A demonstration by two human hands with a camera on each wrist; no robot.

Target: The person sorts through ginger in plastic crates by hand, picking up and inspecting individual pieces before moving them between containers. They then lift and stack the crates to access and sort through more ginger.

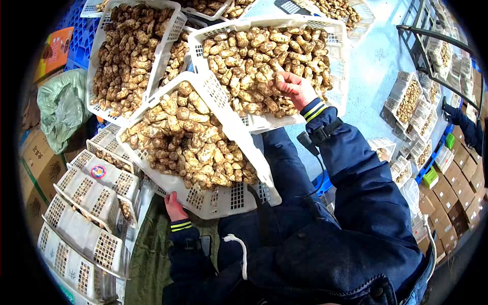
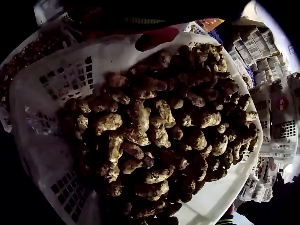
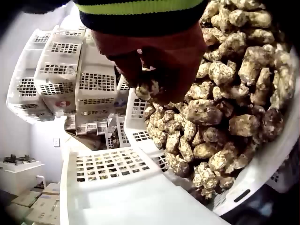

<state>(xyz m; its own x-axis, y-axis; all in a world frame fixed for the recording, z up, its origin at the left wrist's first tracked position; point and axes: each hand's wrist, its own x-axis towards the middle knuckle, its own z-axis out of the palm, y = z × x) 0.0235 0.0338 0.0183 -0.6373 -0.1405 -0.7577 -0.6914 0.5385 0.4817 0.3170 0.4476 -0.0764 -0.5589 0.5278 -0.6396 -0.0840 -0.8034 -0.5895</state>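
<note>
My right hand [image 1: 297, 91] pinches a knobby brown-and-cream tuber-like piece [image 3: 147, 89] between thumb and fingers. It is just above the upper white plastic crate [image 1: 343, 76], which is heaped with similar pieces [image 1: 254, 56]. Nearer my body, a second white crate [image 1: 244, 140] leans at a slant against my lap, partly filled with the same pieces [image 1: 188, 152]. At that crate's lower left side my left hand [image 1: 174, 207] holds its edge; in the left wrist view a digit [image 2: 157, 39] lies over the rim, and the other fingers are hidden.
Another full crate [image 1: 170, 35] stands at the upper left, beside a green plastic bag [image 1: 63, 107]. Stacked crates [image 1: 96, 198] line the left side. Filled crates [image 1: 406, 101] and cardboard boxes [image 1: 452, 183] are on the right, near a black metal frame [image 1: 432, 33].
</note>
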